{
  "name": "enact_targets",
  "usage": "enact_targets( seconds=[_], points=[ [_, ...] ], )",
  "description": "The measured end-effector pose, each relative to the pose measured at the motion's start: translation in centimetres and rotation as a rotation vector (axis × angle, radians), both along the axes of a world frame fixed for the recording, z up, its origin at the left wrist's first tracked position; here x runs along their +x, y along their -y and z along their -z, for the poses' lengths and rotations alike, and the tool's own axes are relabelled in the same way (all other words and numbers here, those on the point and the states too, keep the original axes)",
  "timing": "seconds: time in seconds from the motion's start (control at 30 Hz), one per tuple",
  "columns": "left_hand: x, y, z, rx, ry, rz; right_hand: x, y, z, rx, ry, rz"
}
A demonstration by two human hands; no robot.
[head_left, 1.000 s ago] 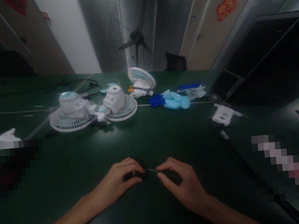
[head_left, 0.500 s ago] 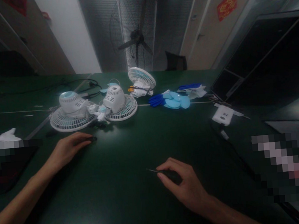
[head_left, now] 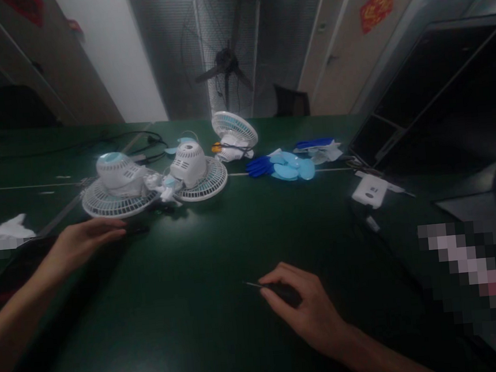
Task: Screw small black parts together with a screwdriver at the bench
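My right hand (head_left: 308,302) is wrapped round the dark handle of a screwdriver (head_left: 286,292), low over the middle of the green table. The screwdriver's thin metal shaft points left. My left hand (head_left: 90,237) is at the left, in front of the left fan head, with fingers stretched and a small gap between thumb and fingers. Just right of its fingertips lies a small dark object (head_left: 138,230), too dim to name; whether the fingertips touch it, I cannot tell. Two white fan heads (head_left: 120,183) (head_left: 192,170) lie face down behind it.
A third small fan (head_left: 234,135) stands farther back. Blue gloves (head_left: 259,166) and light-blue fan blades (head_left: 292,166) lie right of it. A white box-like part (head_left: 370,191) with a cable sits on the right. White crumpled material (head_left: 12,228) lies at far left; black cords (head_left: 118,140) run behind.
My left hand has moved left, and more of the small dark object now shows beyond its fingertips. My right hand and the screwdriver have stayed nearly still.
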State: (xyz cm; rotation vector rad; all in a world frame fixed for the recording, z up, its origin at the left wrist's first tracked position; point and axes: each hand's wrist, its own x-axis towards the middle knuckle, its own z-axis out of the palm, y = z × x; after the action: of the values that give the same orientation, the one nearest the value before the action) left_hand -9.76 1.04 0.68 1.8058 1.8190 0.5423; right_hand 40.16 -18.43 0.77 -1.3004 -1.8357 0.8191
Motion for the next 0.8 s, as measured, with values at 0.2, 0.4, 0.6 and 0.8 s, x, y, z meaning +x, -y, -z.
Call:
enact_targets(
  seconds=[0.2,0.4,0.6,0.8],
  points=[
    [-0.5,0.4,-0.4,-0.049,0.030,-0.059,0.1,0.0,-0.1,0.000,-0.004,0.004],
    [-0.1,0.8,-0.2,-0.053,0.050,-0.117,0.1,0.0,-0.1,0.007,-0.007,-0.004],
    [0.3,0.8,0.0,-0.059,0.125,-0.125,-0.1,0.0,-0.3,-0.012,-0.007,-0.010],
    [1.6,1.0,-0.9,-0.157,0.288,-0.109,-0.1,-0.1,-0.5,-0.023,-0.005,-0.003]
  ],
)
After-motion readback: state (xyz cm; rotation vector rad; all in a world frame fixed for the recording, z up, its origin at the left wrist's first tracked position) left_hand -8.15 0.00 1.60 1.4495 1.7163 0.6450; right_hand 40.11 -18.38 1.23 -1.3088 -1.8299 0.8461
